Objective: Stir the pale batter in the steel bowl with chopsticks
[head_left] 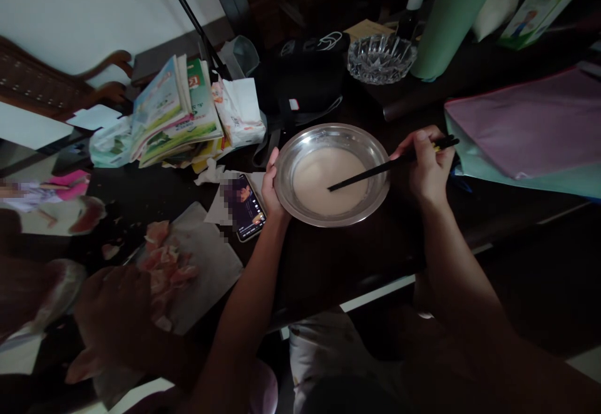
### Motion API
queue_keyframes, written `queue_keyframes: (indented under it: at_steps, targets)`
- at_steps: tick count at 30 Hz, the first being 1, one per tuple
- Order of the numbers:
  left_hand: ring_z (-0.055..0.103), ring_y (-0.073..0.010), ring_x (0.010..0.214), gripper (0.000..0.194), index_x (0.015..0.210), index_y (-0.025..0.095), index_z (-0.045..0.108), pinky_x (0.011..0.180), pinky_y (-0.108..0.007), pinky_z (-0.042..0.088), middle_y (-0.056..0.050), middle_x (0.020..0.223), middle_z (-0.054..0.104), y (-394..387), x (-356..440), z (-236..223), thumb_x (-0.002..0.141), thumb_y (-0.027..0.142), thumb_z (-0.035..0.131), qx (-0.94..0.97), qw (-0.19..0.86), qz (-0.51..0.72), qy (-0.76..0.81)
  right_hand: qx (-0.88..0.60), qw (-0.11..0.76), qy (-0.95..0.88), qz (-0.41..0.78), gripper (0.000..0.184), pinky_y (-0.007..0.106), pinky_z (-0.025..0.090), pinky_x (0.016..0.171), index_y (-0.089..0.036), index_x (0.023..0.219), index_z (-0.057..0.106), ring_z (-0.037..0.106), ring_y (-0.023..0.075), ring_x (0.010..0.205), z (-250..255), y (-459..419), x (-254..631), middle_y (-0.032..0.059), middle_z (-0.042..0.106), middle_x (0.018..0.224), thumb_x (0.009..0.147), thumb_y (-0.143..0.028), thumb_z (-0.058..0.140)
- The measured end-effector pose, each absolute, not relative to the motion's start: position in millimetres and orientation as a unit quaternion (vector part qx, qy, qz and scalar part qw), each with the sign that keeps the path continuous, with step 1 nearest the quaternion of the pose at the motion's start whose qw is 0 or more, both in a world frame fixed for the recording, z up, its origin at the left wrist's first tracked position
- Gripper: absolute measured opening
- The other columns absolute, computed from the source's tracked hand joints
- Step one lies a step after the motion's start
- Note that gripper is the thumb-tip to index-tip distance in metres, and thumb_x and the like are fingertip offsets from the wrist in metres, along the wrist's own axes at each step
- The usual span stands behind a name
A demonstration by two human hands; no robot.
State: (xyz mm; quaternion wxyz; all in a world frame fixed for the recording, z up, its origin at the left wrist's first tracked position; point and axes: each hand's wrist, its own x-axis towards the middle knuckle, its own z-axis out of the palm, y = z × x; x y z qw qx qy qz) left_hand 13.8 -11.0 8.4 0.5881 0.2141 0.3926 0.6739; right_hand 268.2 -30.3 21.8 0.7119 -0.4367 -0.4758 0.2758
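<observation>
While the left hand point(272, 193), half curled, holds the left side of the metal bowl point(307, 144) over the dark surface point(328, 257), the right hand point(429, 166) — pinched around chopsticks point(361, 176) right of it — angles their tips leftward into pale liquid point(317, 173).

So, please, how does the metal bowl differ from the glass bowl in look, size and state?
The metal bowl is opaque with a smooth rim; the glass bowl is clear and patterned. The metal bowl looks wider than the glass bowl. The left hand holds the metal bowl, with pale liquid inside; the glass bowl stands farther back, untouched. Both are round and open-topped.
</observation>
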Motion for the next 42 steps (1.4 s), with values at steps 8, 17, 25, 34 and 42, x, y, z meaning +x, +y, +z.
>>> queue_keyframes:
  at_steps: [8,17,25,34,42]
  targets:
    - [0.061,-0.0179,0.126,0.032,0.115,0.025,0.072,0.109,-0.03,0.044,0.0,0.122,0.074,-8.7,11.9,4.7,0.096,0.024,0.046,0.229,0.58,0.661,0.418,-0.429,0.731,-0.476,0.236,0.031,0.035,0.05,0.06,-0.027,0.071,0.065,0.063,0.0155,0.056,19.4,-28.5,268.2,-0.0035,0.062,0.06,0.09,-0.052,0.064]
    - [0.062,-0.0206,0.124,0.03,0.113,0.025,0.072,0.109,-0.032,0.044,-0.001,0.119,0.074,-8.7,10.6,2.1,0.089,0.026,0.054,0.231,0.581,0.669,0.401,-0.426,0.705,-0.506,0.258,0.03,0.035,0.052,0.062,-0.026,0.073,0.068,0.065,0.0163,0.061,22.3,-30.6,265.8,-0.002,0.066,0.064,0.089,-0.051,0.066]
    - [0.064,-0.0171,0.12,0.035,0.114,0.023,0.072,0.108,-0.029,0.044,-0.001,0.115,0.076,-9.8,13.8,8.5,0.094,0.019,0.044,0.201,0.59,0.67,0.404,-0.406,0.717,-0.492,0.28,0.029,0.031,0.048,0.057,-0.025,0.072,0.067,0.062,0.0135,0.054,21.5,-31.1,264.7,-0.0035,0.064,0.06,0.091,-0.046,0.065]
    - [0.062,-0.02,0.124,0.033,0.118,0.021,0.07,0.111,-0.032,0.043,-0.004,0.122,0.073,-9.0,11.7,3.7,0.09,0.025,0.054,0.218,0.586,0.671,0.399,-0.404,0.754,-0.457,0.244,0.033,0.03,0.046,0.054,-0.024,0.07,0.063,0.059,0.0122,0.05,20.6,-29.7,267.1,-0.0048,0.058,0.057,0.091,-0.05,0.064]
    - [0.068,-0.016,0.111,0.033,0.115,0.02,0.071,0.107,-0.03,0.046,-0.002,0.111,0.076,-10.4,14.6,9.5,0.094,0.018,0.045,0.201,0.588,0.677,0.393,-0.421,0.732,-0.484,0.229,0.031,0.032,0.049,0.059,-0.025,0.071,0.067,0.064,0.0143,0.058,19.2,-28.2,267.0,-0.0031,0.064,0.063,0.09,-0.049,0.065]
